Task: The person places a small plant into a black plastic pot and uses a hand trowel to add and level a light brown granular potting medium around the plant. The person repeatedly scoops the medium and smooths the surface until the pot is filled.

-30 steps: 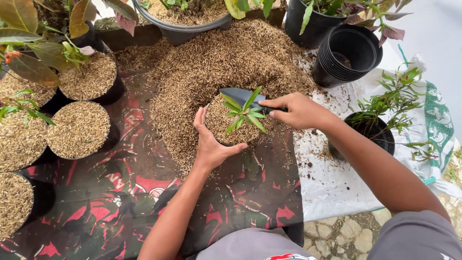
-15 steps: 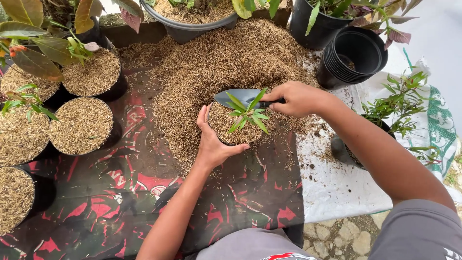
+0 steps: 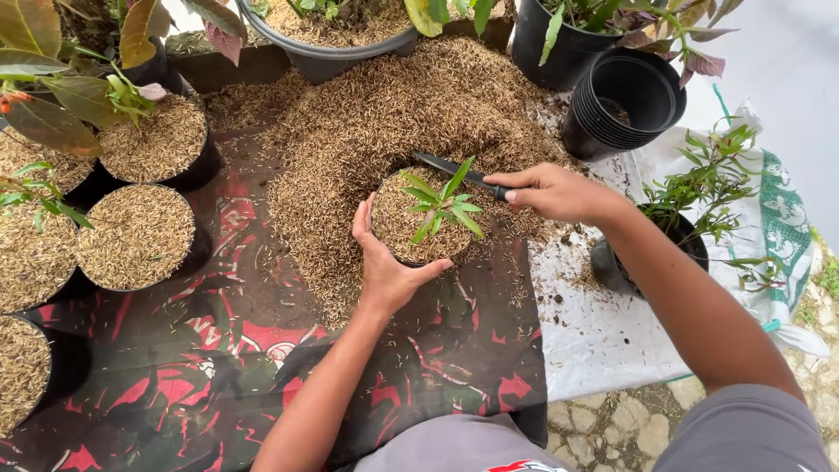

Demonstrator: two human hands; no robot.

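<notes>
My left hand (image 3: 384,262) cups the near side of a small black pot (image 3: 400,256) filled with rice husks. A small green seedling (image 3: 441,205) stands upright in its middle. My right hand (image 3: 559,192) grips the handle of a dark hand trowel (image 3: 450,168). The trowel is turned on edge at the far rim of the pot, its blade seen thin against the big pile of husks (image 3: 393,114) behind.
Several husk-filled black pots (image 3: 140,236) stand at the left on a red and black sheet (image 3: 218,367). A stack of empty black pots (image 3: 620,96) is at the back right. A potted leafy plant (image 3: 690,210) sits on a white sack (image 3: 603,341) at the right.
My right hand has turned the trowel from flat to on edge and lowered it at the pot's far rim. My left hand stays on the pot.
</notes>
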